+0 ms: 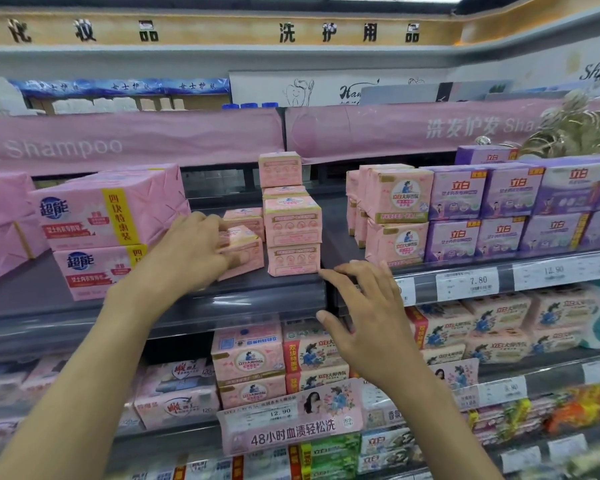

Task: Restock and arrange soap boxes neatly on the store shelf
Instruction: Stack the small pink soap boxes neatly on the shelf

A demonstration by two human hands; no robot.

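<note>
My left hand (191, 247) grips a small pink paper-wrapped soap box (245, 252) beside the stack of matching pink boxes (291, 220), my right hand (368, 313) hovers released at the dark grey shelf (153, 299) edge; restocking looks about half done.

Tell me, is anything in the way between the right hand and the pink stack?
Nothing visible. The right hand is open at the shelf edge, just right of the stack; only bare shelf lies between. The left hand holds a box left of it.
</note>
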